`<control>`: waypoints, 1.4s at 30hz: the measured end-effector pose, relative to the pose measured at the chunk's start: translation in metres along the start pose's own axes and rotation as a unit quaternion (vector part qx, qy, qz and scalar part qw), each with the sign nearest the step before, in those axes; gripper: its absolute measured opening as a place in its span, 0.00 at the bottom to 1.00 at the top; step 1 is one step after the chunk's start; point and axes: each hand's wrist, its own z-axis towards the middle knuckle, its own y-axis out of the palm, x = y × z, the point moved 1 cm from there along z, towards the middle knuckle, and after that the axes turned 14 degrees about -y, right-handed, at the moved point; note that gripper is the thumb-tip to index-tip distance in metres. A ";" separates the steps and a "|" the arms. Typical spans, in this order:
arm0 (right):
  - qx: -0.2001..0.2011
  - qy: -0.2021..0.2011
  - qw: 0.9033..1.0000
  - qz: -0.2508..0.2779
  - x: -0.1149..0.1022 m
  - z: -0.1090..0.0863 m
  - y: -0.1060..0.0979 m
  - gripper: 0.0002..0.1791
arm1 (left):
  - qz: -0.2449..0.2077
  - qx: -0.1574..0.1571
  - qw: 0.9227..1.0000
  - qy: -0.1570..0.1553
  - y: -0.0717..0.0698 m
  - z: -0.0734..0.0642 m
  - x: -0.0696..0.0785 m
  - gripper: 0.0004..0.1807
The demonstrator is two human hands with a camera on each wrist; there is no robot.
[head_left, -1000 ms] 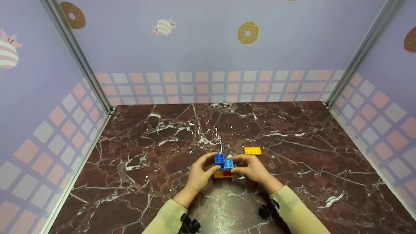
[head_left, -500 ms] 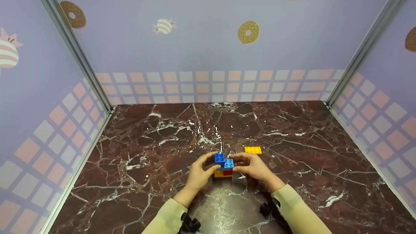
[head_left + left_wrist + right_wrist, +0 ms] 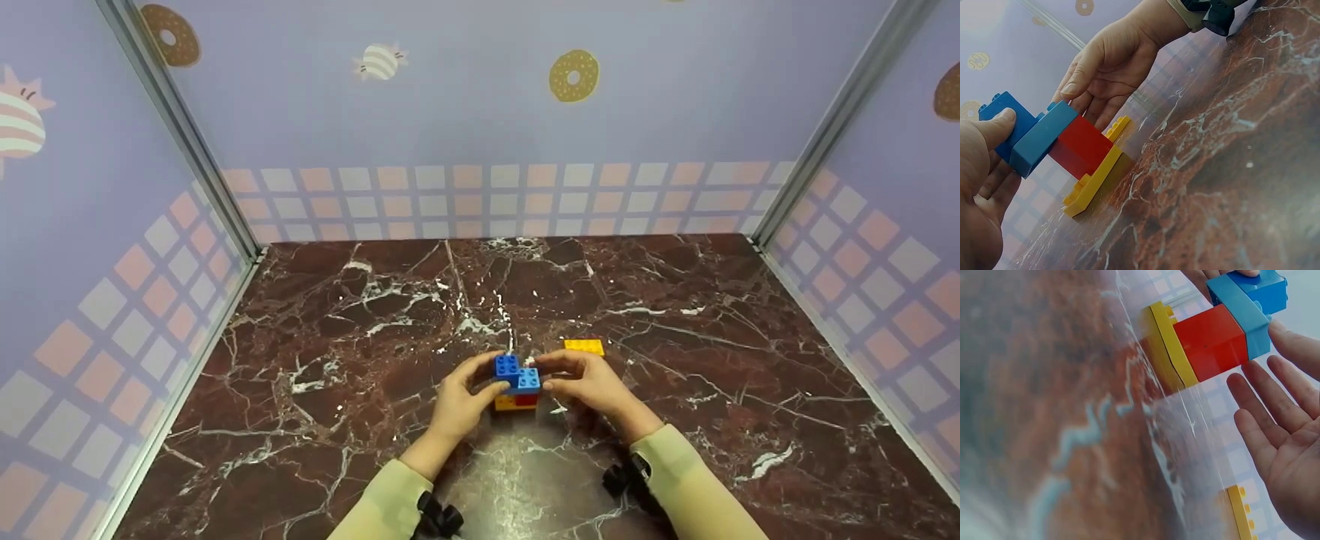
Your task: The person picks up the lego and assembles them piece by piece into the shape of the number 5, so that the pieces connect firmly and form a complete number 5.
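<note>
A small tower of toy building bricks stands on the dark marbled tabletop between both hands. A flat yellow brick [image 3: 1095, 180] forms its base, with a red brick [image 3: 1212, 340] on it. Across the red one lies a light blue brick [image 3: 529, 379], and a darker blue brick [image 3: 506, 367] tops its left end. My left hand [image 3: 459, 405] pinches the darker blue brick, thumb on its near side. My right hand [image 3: 589, 386] is beside the light blue brick's right end, fingers relaxed and spread, thumb tip close to its corner in the right wrist view.
A loose flat yellow brick [image 3: 584, 347] lies on the tabletop [image 3: 360, 322] behind the right hand. Lilac patterned panels [image 3: 480, 112] wall in the back and both sides. A black wrist device [image 3: 616, 480] sits at the right sleeve.
My right hand has drawn slightly to the right, its thumb and fingers easing off the light blue brick. My left hand and the tower have stayed in place.
</note>
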 end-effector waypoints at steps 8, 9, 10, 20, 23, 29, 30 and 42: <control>0.016 -0.004 1.000 0.014 -0.002 0.001 -0.007 0.24 | 0.002 -0.003 1.000 0.003 0.000 -0.001 0.001 0.28; 0.017 -0.008 1.000 0.009 -0.001 0.001 -0.009 0.24 | 0.001 -0.002 1.000 0.004 0.000 -0.001 0.001 0.28; 0.018 -0.010 1.000 0.003 -0.001 0.001 -0.010 0.24 | 0.001 -0.002 1.000 0.003 0.000 -0.001 0.001 0.28; 0.045 -0.032 0.998 -0.020 0.007 0.000 -0.026 0.22 | -0.004 -0.001 1.000 0.001 0.000 0.000 0.001 0.27; 0.051 -0.039 0.998 -0.018 0.008 0.000 -0.030 0.22 | -0.001 -0.002 1.000 0.002 0.000 0.000 0.000 0.28; 0.083 -0.033 0.996 -0.028 0.011 -0.001 -0.040 0.23 | -0.002 -0.002 1.000 0.001 0.000 0.000 0.000 0.27; 0.089 -0.032 0.995 -0.028 0.011 -0.001 -0.041 0.23 | 0.003 -0.001 1.000 0.001 0.000 -0.001 0.000 0.27; 0.185 0.006 0.980 -0.069 0.019 -0.004 -0.055 0.24 | 0.019 0.009 1.000 0.006 0.001 -0.001 -0.001 0.27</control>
